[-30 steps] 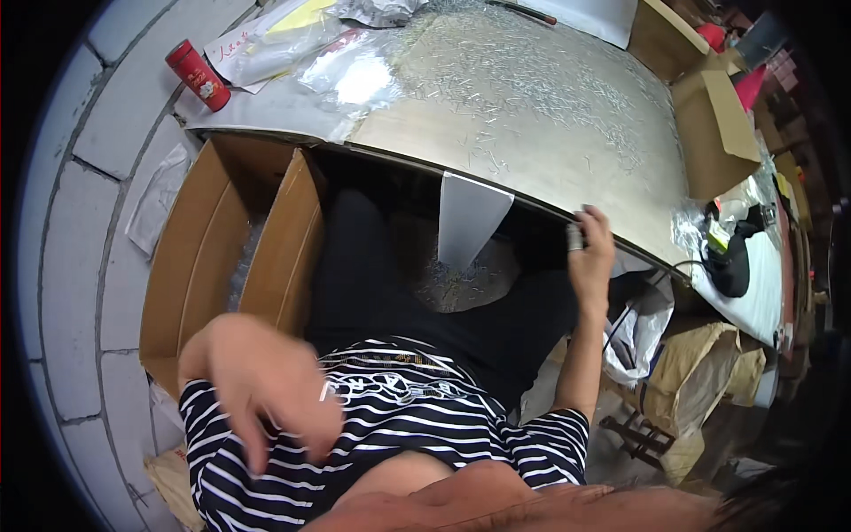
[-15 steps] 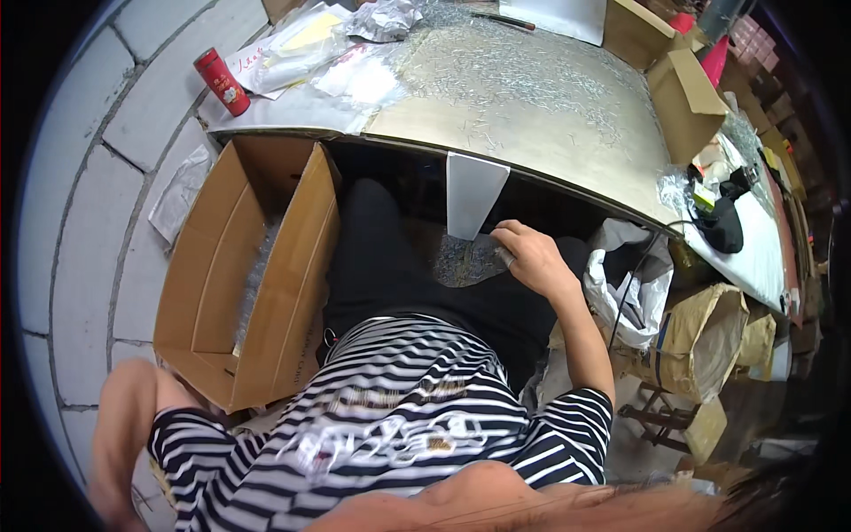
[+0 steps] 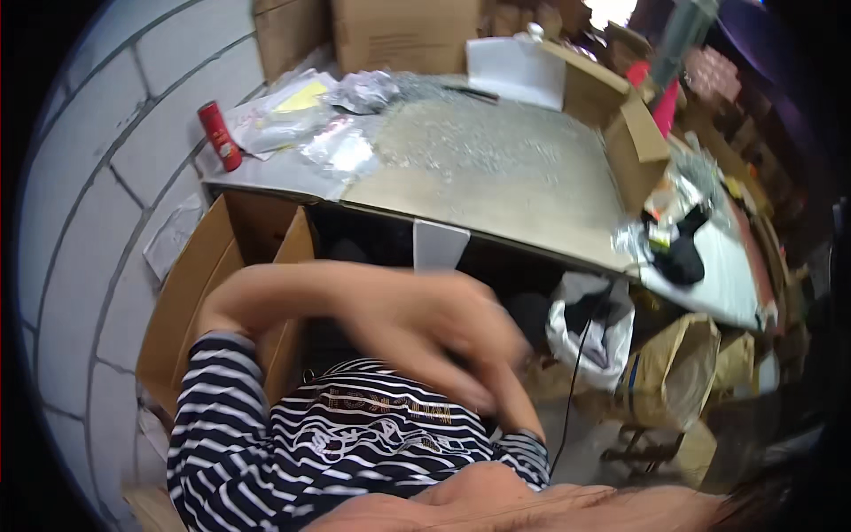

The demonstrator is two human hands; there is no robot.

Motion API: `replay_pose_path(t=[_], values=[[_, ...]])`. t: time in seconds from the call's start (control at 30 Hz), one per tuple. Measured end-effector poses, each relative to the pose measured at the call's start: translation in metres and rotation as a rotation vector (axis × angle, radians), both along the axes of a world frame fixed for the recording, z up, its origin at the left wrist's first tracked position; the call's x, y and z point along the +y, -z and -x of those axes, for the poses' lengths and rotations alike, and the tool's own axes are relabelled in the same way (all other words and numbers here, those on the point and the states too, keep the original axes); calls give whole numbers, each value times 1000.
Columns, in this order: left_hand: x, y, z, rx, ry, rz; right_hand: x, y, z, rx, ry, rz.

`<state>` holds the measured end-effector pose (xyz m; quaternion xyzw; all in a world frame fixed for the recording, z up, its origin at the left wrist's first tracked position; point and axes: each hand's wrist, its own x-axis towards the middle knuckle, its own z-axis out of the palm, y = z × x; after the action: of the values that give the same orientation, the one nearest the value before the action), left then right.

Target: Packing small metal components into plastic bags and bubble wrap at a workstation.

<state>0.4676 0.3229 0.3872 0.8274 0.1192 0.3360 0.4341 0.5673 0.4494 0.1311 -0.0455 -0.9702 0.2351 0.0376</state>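
My left hand (image 3: pixel 417 317) reaches across in front of my striped shirt (image 3: pixel 372 434), smeared by motion. Its fingers meet or overlap my right hand at the end of the raised right forearm (image 3: pixel 517 399). The right hand is mostly hidden and blurred there, and I cannot tell whether either hand holds anything. Beyond them, a white card (image 3: pixel 439 246) hangs down from the table's front edge. Many small thin metal pieces (image 3: pixel 479 133) lie scattered over the table (image 3: pixel 417 197).
At my left stands an open cardboard box (image 3: pixel 182 310). A red cylinder (image 3: pixel 220 136) and crumpled plastic (image 3: pixel 341 146) sit on the table's left part. On the right are a white bag (image 3: pixel 576 341), a black cable (image 3: pixel 581 355), a brown paper sack (image 3: pixel 678 372) and a black object (image 3: pixel 681 262).
My left arm has swung up from the lower left across my body. The right hand has drawn back from below the white card toward my chest. The view has tilted up.
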Motion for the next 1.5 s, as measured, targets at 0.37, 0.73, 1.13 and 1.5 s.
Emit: replay_pose_path(t=[0.37, 0.73, 1.13, 1.5], values=[[35, 21, -62, -1, 171, 89, -20, -34, 60, -90, -289, -52], [28, 31, -65, -46, 12, 260, -45, 7, 36, -121, -298, 45], [15, 15, -50, -156, 7, 363, -42, -30, -4, -158, -141, 171], [-32, 196, 157, -909, -615, 863, -4, -14, 6, -28, 123, 246]])
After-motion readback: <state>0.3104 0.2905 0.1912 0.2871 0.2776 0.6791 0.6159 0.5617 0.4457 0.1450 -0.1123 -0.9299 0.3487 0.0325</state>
